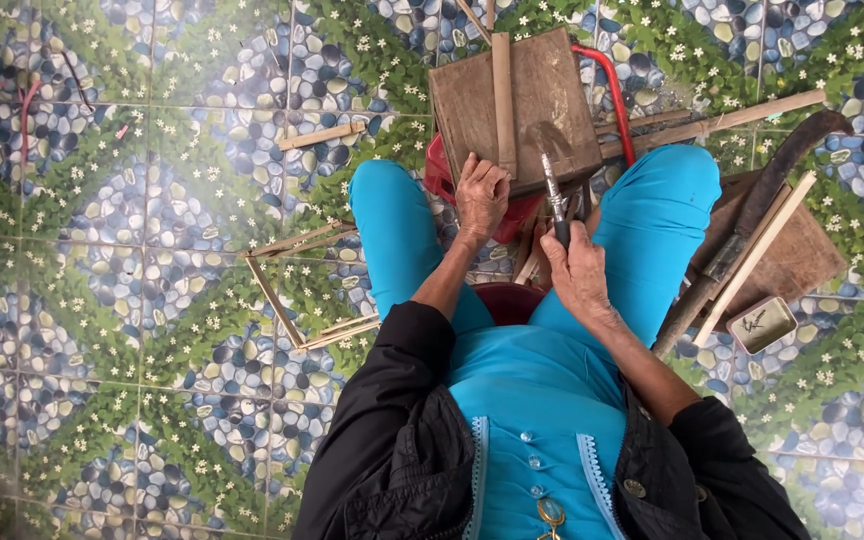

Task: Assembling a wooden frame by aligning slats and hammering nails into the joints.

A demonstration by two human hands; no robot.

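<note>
Head view: right hand [577, 275] grip clenched on knife [555, 190]; left hand [480, 195] pins bamboo strip [502, 100]

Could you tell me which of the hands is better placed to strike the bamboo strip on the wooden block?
Probably the right hand: it grips the hammer, whose head rests over the wooden block beside the bamboo strip. The left hand is closed on the strip's near end, steadying it.

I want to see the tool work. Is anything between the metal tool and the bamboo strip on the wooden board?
Nothing visible. The right hand holds the metal tool beside the flat bamboo strip, with only bare brown wooden board between them. The left hand presses the strip's near end.
</note>
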